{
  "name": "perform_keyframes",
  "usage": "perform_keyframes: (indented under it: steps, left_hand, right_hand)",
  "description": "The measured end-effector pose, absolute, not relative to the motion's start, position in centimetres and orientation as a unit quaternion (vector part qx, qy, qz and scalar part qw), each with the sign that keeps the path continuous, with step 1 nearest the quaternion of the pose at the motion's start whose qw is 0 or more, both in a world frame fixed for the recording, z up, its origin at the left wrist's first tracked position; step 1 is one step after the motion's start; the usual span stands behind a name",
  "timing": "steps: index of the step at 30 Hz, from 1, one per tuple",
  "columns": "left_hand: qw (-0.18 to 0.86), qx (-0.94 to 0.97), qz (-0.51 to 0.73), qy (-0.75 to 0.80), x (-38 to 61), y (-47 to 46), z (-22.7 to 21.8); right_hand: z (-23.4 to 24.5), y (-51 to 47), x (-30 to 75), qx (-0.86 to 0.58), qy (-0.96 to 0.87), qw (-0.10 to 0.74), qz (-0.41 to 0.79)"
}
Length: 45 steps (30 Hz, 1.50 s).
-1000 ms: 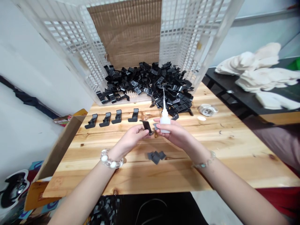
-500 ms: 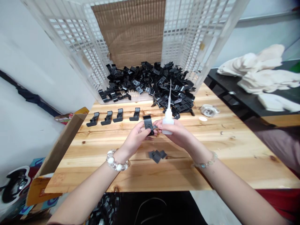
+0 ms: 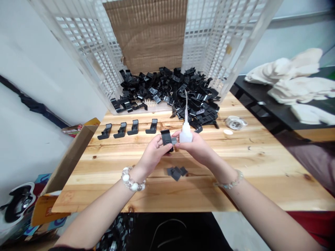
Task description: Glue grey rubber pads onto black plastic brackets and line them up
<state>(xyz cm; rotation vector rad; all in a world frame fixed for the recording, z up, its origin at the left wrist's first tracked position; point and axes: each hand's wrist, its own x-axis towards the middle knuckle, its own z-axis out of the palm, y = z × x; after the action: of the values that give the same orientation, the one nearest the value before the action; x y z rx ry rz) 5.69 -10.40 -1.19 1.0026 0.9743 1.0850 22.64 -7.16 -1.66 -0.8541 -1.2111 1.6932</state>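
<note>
With left fingers (image 3: 164, 150), pinching black plastic clip (image 3: 165, 136); with right fingers (image 3: 183, 145), beside clip, clasping grey pad (image 3: 174, 140), nozzle bottle (image 3: 185, 135); could drip from over-squeezing.

a workshop around you, black parts (image 3: 167, 85) heaped in a crate (image 3: 243, 55), four lined up on your wooden table (image 3: 91, 174)

Left forearm (image 3: 104, 216) slanting from seven o'clock, right forearm (image 3: 269, 209) from four; left hand (image 3: 153, 151), right hand (image 3: 196, 148) close together, fingers (image 3: 157, 138) curled, thumbs (image 3: 165, 149) inward.
</note>
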Motion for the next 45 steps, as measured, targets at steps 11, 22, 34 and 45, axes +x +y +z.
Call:
perform_keyframes:
  steps: [11,22,34,45]
  left_hand:
    - [0.590,0.496,0.495,0.401,6.0,-10.6,-1.4]
    - [0.539,0.559,0.491,0.395,5.8,-10.7,-1.6]
    - [0.582,0.513,0.509,0.373,5.7,-10.7,-1.3]
    - [0.543,0.565,0.494,0.377,5.4,-10.7,-1.5]
  right_hand:
    - [-2.6,-6.7,22.7,-0.366,-0.483,0.483,0.632]
    - [-2.4,-6.8,22.7,-0.312,-0.508,0.476,0.646]
    - [-1.7,-7.0,22.9,-0.286,-0.538,0.527,0.593]
    - [-1.3,-7.1,22.8,-0.279,-0.533,0.528,0.600]
